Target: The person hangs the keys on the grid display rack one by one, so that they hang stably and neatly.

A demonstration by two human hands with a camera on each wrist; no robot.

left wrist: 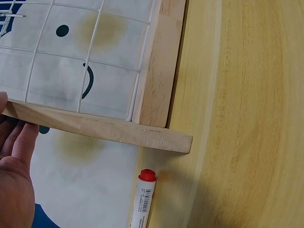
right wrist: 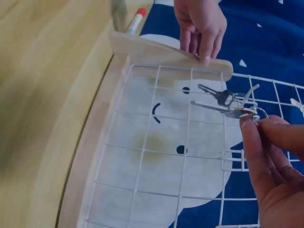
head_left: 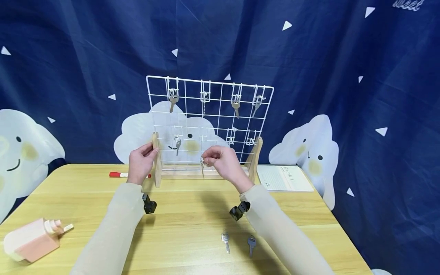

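My left hand [head_left: 141, 162] grips the left wooden post [head_left: 156, 160] of a white wire grid rack [head_left: 220, 101], thumb on one side and fingers on the other. With thumb and fingertips, my right hand [head_left: 225, 162] pinches the ring of a silver key [right wrist: 213, 107], held in front of the lower grid. Just behind it in the right wrist view, another key [right wrist: 219, 96] hangs on a hook; this is the lower-row key [head_left: 178, 145] in the head view. Several keys hang along the upper row, including a brass-toned key [head_left: 173, 101].
Two loose keys, one key [head_left: 225, 240] and another key [head_left: 251, 244], lie on the table [head_left: 172, 236] near the right forearm. A red-capped marker [left wrist: 144, 199] lies by the left post, a notebook [head_left: 285, 178] right of the rack, and a pink pump bottle [head_left: 32, 240] at left.
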